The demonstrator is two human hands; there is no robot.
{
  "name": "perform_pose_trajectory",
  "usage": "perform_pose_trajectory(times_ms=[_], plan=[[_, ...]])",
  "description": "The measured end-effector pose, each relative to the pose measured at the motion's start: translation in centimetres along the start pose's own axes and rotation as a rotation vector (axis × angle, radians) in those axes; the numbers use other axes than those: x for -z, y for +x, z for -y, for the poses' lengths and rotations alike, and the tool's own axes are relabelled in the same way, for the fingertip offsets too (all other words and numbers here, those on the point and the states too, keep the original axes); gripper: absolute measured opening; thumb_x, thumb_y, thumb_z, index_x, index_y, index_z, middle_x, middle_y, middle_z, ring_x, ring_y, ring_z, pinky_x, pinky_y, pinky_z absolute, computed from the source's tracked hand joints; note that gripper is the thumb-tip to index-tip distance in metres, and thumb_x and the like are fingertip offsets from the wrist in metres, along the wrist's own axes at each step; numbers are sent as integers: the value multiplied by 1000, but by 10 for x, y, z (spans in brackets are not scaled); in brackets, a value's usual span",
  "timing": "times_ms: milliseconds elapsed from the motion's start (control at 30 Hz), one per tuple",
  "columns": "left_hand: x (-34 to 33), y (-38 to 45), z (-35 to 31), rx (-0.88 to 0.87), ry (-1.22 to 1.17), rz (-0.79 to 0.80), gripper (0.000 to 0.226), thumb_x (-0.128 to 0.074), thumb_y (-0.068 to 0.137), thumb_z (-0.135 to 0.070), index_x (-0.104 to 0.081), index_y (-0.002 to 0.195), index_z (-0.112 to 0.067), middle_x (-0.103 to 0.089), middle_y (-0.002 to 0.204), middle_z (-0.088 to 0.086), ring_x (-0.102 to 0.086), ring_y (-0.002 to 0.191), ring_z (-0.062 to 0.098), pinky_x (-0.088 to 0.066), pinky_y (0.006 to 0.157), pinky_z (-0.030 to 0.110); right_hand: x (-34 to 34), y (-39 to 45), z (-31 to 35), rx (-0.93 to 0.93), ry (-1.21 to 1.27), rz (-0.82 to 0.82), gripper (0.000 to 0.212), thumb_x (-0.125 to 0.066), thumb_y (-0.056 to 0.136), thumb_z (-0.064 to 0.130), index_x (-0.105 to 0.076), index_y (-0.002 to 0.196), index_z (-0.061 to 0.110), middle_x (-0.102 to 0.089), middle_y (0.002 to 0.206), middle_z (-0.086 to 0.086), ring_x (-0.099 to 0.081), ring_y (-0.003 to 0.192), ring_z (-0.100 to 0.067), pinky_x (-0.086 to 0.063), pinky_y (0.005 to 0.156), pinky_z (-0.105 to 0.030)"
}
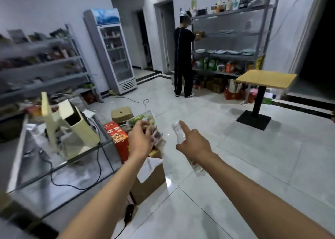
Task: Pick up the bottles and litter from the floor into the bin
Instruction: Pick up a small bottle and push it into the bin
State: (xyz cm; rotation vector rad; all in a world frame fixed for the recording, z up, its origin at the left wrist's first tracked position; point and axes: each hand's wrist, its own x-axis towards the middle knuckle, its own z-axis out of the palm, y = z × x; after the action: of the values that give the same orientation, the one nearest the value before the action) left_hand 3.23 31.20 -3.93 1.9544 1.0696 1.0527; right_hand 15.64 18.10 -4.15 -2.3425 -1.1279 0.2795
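So, both our arms are stretched out over the glossy pale-grey tiled floor. Our right hand is clenched round a clear crumpled plastic bottle; the index finger sticks out straight along it, pointing up and left. A second clear plastic bottle w/ a red band shows just below that wrist; we can't tell if the same hand grips it or if it lies on the floor.

Our left hand is up w/ fingers curled and pinched onto a clear plastic wrapper w/ green and yellow bits inside.

Below the left forearm sits an open brown cardboard box w/ a white sheet poking out, and beside it a red printed carton. A smaller tan cardboard box stands further back.

At left, a glass-topped counter carries a cream-coloured bin-like container w/ a dark opening, tilted. Black cables run across the glass.

Further off: a small wooden table on a black pedestal at right, a glass-door fridge against the wall, and a person in dark clothes facing a metal shelf rack.
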Motion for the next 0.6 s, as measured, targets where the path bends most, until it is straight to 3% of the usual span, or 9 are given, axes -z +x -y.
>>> perform_pose_trajectory(times_ms=[67, 167, 267, 367, 533, 600], plan=[[34, 4, 27, 16, 52, -72, 3, -58, 99, -19, -60, 100, -21, -68, 92, -1, -66, 72, 13, -52, 56, 26, -21, 6, 32, 56, -1, 26, 84, -57, 85, 43, -7, 153, 42, -48, 126, -11, -58, 107, -31, -49, 81, -34], [85, 13, 59, 38, 78, -159, 4, -57, 99, -17, -59, 100, -19, -65, 88, -5, -66, 71, 15, -48, 55, 19, -54, 15, 82, 130, -9, 47, 80, -53, 89, 50, -8, 154, 39, -47, 132, -13, -54, 115, -32, -48, 86, -36], [138, 31, 93, 83, 73, -230, 7, -56, 99, -14, -61, 101, -17, -68, 92, 1, -68, 77, 22, -58, 68, 33, -92, 23, 139, 223, -26, 59, 80, -54, 89, 50, -8, 154, 38, -47, 137, -12, -52, 120, -32, -49, 93, -40], [183, 49, 124, 91, 105, -273, 7, -56, 98, -17, -63, 100, -20, -69, 89, -1, -69, 76, 23, -58, 70, 40, -127, 30, 188, 268, -32, 114, 86, -59, 86, 43, -6, 154, 40, -47, 140, -13, -51, 121, -32, -48, 96, -43], [239, 62, 172, 42, 190, -320, 12, -58, 96, -13, -67, 104, -14, -67, 88, -4, -62, 78, 13, -38, 67, 16, -192, 38, 248, 301, -25, 186, 89, -61, 86, 41, -3, 153, 38, -50, 134, -12, -57, 113, -31, -49, 93, -44], [252, 62, 196, 61, 195, -320, 13, -59, 95, -11, -68, 103, -14, -67, 90, -6, -62, 82, 10, -39, 71, 15, -220, 39, 262, 295, -18, 227, 91, -62, 85, 41, -2, 154, 36, -50, 129, -12, -58, 110, -31, -50, 91, -44]])
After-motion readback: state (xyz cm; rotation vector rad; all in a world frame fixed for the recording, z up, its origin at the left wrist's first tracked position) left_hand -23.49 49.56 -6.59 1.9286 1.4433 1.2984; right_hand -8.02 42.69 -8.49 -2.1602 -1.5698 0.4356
